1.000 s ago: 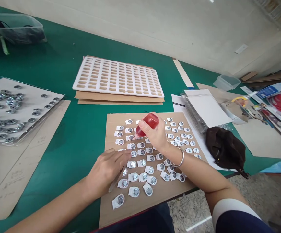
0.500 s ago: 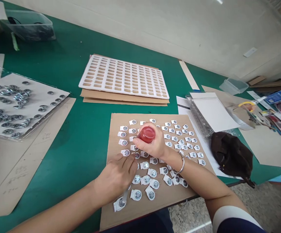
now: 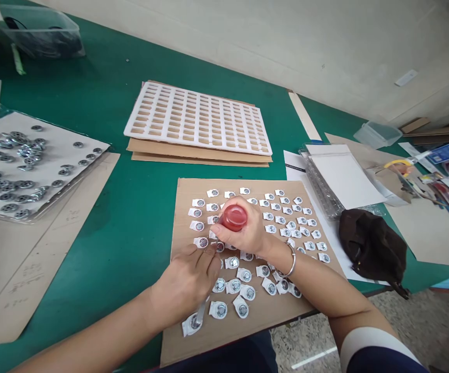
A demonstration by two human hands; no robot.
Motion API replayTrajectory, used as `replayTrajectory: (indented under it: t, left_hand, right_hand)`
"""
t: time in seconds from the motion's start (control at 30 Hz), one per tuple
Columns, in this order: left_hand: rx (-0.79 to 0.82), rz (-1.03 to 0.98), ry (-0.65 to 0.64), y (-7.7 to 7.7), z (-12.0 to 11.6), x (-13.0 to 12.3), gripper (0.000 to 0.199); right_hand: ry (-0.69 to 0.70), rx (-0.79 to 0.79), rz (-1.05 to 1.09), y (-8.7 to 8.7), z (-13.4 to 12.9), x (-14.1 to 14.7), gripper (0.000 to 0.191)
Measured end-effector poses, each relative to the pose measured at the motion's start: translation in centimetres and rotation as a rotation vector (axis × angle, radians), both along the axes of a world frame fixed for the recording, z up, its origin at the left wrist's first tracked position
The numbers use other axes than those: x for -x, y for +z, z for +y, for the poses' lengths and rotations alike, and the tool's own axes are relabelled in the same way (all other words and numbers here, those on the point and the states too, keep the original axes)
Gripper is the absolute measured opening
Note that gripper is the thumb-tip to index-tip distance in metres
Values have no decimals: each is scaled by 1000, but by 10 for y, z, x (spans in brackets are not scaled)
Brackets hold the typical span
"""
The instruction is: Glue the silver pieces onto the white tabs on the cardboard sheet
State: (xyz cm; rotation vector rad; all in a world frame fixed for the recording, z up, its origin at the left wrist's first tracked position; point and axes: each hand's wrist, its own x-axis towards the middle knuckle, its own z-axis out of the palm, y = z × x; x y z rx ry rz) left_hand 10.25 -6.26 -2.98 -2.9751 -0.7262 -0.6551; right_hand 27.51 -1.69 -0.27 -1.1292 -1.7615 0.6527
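Note:
My right hand (image 3: 247, 228) is wrapped round a red, round-ended tool (image 3: 235, 217), seen end-on from above. Its lower end points down towards the small pieces and is mostly hidden. Close beside it, my left hand (image 3: 187, 274) lies low with bent fingers gathered at a white tab with a round metal part (image 3: 220, 246). A flat silvery strip (image 3: 200, 315), perhaps the tail of tweezers, comes out from under the left palm. Rows of similar tabs (image 3: 243, 274) cover the brown cardboard sheet (image 3: 185, 347) under both hands.
Behind the cardboard, a white gridded tray (image 3: 197, 114) rests on brown boards. Loose metal discs (image 3: 26, 150) lie on a sheet at left. To the right are a dark pouch (image 3: 374, 246), white cards (image 3: 343, 173) and yellow-handled scissors (image 3: 399, 165). A clear bin (image 3: 41, 33) stands far left.
The view has shifted slightly. Both hands stay at the same spot on the cardboard, the right still round the red tool. No tab has visibly been moved.

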Motion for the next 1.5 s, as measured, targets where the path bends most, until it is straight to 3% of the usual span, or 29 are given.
replayTrajectory:
  t: [0.63,1.0,1.5]
  left_hand:
    - [30,-37,-4,5,2,0,22]
    - [68,-45,29,-2,0,2,23]
    - [64,-71,6,8,4,2,24]
  right_hand:
    - [15,-42,11,-3,1,0,29]
    - [-9,-63,2,-3,1,0,30]
    - [-16,-67,-4,-8,4,-4,30]
